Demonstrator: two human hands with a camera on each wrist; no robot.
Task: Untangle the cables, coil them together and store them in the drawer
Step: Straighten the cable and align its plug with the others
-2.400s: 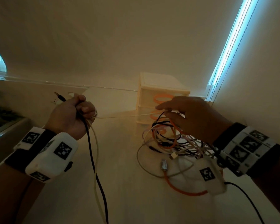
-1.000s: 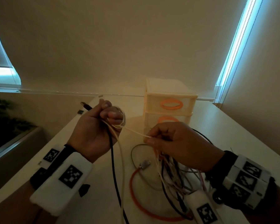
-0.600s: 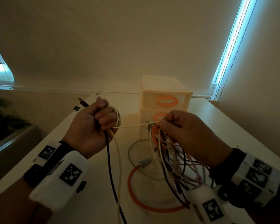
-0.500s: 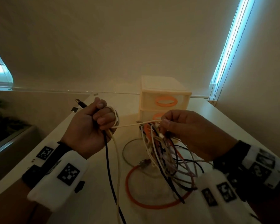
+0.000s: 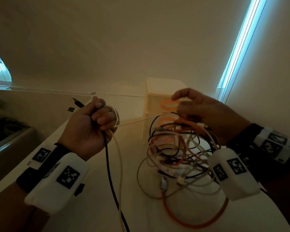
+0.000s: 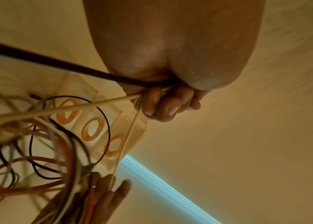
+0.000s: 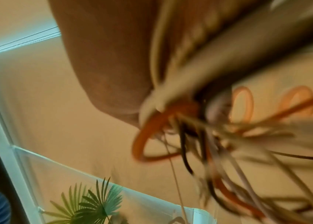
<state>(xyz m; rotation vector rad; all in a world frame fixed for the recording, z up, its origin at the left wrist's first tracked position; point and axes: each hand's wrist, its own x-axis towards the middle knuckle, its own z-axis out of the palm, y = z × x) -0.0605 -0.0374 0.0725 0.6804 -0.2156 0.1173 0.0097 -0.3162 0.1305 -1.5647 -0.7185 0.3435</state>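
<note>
Two cables, a black cable [image 5: 109,166] and a cream cable [image 5: 119,166], sit clamped in the left hand's [image 5: 89,126] curled fingers, while the right hand's [image 5: 206,114] fingers grip the raised tangle [image 5: 177,148] in front of the closed drawer unit [image 5: 155,97], coiling and storing not yet begun

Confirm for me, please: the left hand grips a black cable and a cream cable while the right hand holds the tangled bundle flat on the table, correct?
Not quite: in the head view the right hand holds the tangled bundle lifted above the table, not flat on it. The left hand does grip the black cable and cream cable.
</note>
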